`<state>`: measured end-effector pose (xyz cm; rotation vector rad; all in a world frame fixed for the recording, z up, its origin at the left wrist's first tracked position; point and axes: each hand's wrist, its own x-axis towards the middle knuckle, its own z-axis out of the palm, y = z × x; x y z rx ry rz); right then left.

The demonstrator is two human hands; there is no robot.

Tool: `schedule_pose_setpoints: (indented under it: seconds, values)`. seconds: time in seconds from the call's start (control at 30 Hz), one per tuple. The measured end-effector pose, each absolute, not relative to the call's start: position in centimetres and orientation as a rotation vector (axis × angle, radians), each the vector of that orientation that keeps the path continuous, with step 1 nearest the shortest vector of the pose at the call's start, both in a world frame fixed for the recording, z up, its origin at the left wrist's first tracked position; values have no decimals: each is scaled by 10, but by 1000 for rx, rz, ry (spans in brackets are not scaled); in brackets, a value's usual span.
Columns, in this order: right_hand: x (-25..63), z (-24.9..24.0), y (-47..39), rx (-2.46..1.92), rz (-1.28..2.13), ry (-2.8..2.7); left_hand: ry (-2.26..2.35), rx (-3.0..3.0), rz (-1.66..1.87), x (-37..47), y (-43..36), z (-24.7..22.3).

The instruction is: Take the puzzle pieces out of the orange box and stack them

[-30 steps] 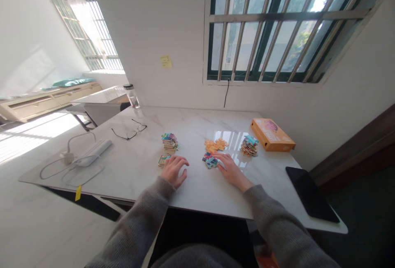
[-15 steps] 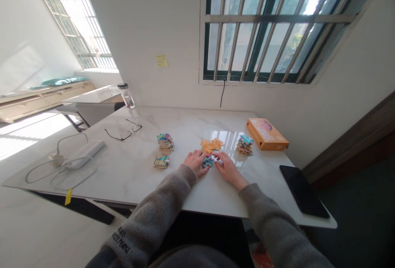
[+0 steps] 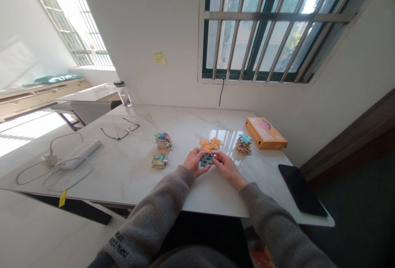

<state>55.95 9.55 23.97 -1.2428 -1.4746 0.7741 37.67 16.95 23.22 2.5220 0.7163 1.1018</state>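
Note:
Between my hands are dark teal and purple puzzle pieces [image 3: 206, 160]. My left hand [image 3: 195, 162] grips them from the left, fingers behind and thumb in front. My right hand [image 3: 226, 168] pinches their right edge. Just beyond lie orange puzzle pieces [image 3: 210, 143], flat on the white table [image 3: 185, 122]. Left of my hands stands a tall stack of pieces [image 3: 163, 141], with a lower stack [image 3: 159, 161] in front of it. Another stack, topped by a light blue piece [image 3: 244, 143], stands to the right.
An orange box [image 3: 266, 133] sits at the back right, and a black tablet [image 3: 301, 189] lies at the right edge. Glasses [image 3: 121, 131], a bottle [image 3: 124, 94] and a white power strip [image 3: 80, 154] with a cable are on the left.
My fingers have closed on the dark teal pieces, which now look raised and tilted between my hands. The view has shifted slightly.

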Motion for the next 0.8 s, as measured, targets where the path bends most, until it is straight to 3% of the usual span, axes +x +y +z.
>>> schedule_pose_setpoints:
  seconds: [0.43,0.8]
  values:
    - [561,244,93,-1198,809,-1444,464,2619,978,372,159,247]
    - [565,242,91,-1310,682,-1456,856,2572,1026,331,141,259]
